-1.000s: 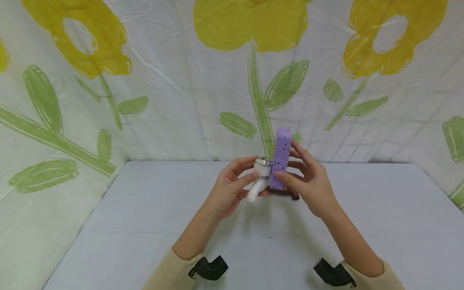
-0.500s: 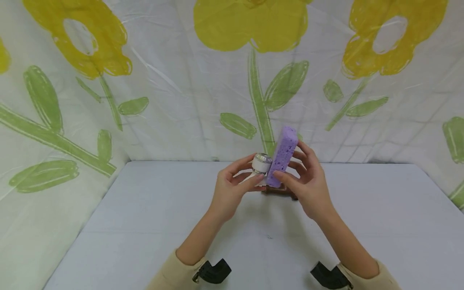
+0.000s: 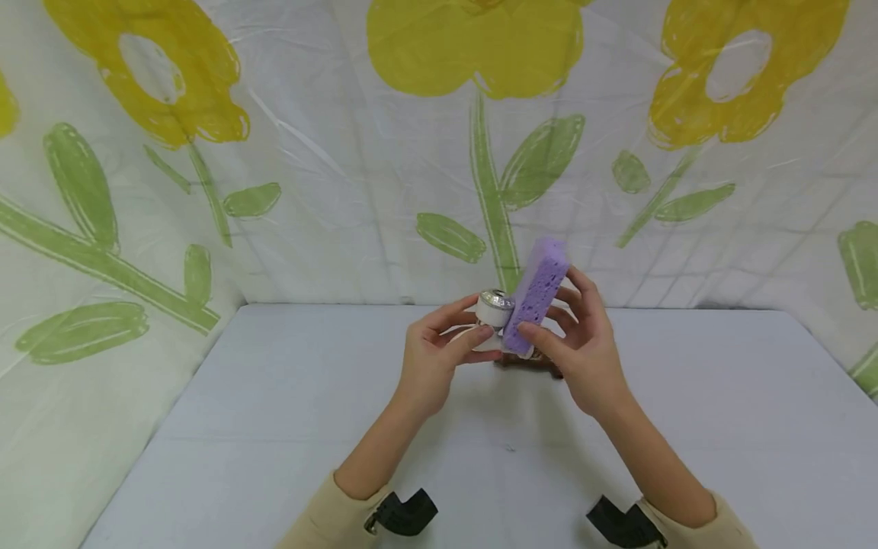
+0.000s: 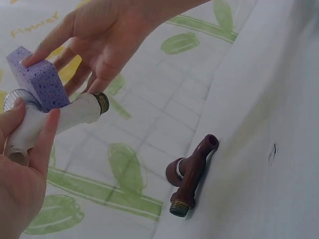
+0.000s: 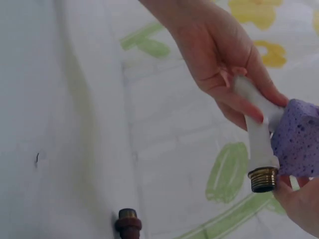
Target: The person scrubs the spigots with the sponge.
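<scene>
In the head view my left hand grips a white tap with a silvery knob, held up over the table. The left wrist view shows the tap's white body and its brass threaded end. A purple sponge is pinched between thumb and fingers of my right hand. The sponge lies against the side of the tap, by the knob. Part of the tap's spout is hidden behind the left fingers in the head view.
Behind the hands a brown tap with a threaded end lies on the white-covered table. A hanging sheet printed with yellow flowers and green leaves rises at the table's far edge.
The left hand has turned the white tap, so its spout no longer points toward me. The sponge has tilted, its top leaning to the right, and stays against the tap.
</scene>
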A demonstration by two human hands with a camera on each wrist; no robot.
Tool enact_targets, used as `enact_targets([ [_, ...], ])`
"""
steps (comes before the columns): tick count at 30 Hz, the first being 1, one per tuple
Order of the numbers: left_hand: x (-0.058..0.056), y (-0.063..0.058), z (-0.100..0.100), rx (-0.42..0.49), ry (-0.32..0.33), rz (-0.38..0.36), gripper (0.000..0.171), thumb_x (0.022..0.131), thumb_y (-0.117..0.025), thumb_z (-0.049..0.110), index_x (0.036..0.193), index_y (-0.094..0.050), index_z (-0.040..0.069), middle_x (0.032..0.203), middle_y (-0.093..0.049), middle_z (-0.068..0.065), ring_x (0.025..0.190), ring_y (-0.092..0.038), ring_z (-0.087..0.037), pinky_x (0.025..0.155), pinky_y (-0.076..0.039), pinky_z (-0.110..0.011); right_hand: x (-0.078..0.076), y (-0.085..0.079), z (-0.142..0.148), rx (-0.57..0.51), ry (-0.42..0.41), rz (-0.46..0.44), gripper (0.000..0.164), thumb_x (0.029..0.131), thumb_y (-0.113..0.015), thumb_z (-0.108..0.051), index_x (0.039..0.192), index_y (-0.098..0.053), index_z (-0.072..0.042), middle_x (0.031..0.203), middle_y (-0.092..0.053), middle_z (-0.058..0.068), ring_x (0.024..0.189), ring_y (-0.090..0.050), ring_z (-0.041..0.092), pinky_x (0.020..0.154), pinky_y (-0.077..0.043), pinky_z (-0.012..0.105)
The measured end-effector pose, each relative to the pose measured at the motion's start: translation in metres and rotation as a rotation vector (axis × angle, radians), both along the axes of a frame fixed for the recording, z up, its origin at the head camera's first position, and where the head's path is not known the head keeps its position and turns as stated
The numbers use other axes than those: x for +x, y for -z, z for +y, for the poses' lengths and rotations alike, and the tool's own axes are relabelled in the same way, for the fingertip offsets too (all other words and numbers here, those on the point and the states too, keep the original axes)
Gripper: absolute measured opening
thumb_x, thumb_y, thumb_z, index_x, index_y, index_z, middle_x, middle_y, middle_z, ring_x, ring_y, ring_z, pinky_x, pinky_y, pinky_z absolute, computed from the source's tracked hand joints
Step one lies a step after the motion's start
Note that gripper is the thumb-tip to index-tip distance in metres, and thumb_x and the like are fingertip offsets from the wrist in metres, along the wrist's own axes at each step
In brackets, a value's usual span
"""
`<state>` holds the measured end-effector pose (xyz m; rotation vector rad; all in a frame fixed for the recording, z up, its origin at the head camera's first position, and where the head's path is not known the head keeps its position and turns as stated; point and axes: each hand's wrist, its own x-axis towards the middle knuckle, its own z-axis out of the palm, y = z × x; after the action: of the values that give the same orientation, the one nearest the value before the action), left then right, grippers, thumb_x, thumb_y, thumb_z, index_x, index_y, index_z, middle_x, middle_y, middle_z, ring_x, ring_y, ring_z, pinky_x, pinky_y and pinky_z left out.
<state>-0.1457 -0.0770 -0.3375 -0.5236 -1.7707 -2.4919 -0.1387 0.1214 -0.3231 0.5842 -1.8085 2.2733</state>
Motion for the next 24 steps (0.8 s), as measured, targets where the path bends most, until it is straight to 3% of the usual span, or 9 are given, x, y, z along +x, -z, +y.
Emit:
enact_targets([
  [3,-0.0010,0.0009,-0.0004,0.018,-0.004,-0.009,0.045,0.096,-0.063,-0.016,0.141,-0.057,-0.013,0.102,-0.066,-0.002,0.083,-0.074,-0.013,0.075,-0.067,-0.045,0.0005,-0.0002,-0.0003,0.002,-0.020,0.028,0.081,0.092,-0.067,0.019,0.159,-0.038,-0.017,0.137,-0.054,0.007,0.118,-0.061,0.017,0.093,-0.061,0.025],
  [10,0.0009,-0.0003,0.0004,0.036,0.062,-0.027,0.046,0.097,-0.060,-0.016,0.143,-0.054,-0.015,0.101,-0.066,0.000,0.087,-0.073,-0.011,0.076,-0.067,-0.048,-0.0040,-0.0013,0.0041,0.018,0.040,0.014,0.079,0.092,-0.067,0.018,0.158,-0.039,-0.016,0.135,-0.055,0.005,0.116,-0.063,0.016,0.092,-0.061,0.023],
  [16,-0.0005,-0.0007,0.0009,0.016,0.043,-0.038,0.047,0.099,-0.059,-0.015,0.145,-0.054,-0.012,0.107,-0.068,-0.001,0.091,-0.072,-0.013,0.077,-0.068,-0.043,-0.0024,-0.0016,0.0034,0.010,0.008,0.032,0.079,0.092,-0.068,0.018,0.157,-0.039,-0.015,0.134,-0.056,0.007,0.115,-0.064,0.017,0.095,-0.061,0.026],
  [24,-0.0016,0.0023,0.0000,0.016,0.095,-0.028,0.048,0.098,-0.066,-0.006,0.145,-0.056,-0.010,0.107,-0.066,0.000,0.092,-0.073,-0.011,0.078,-0.068,-0.043,-0.0043,-0.0010,0.0064,0.005,0.025,0.018,0.077,0.093,-0.066,0.016,0.158,-0.037,-0.015,0.133,-0.056,0.006,0.115,-0.065,0.015,0.092,-0.060,0.022],
])
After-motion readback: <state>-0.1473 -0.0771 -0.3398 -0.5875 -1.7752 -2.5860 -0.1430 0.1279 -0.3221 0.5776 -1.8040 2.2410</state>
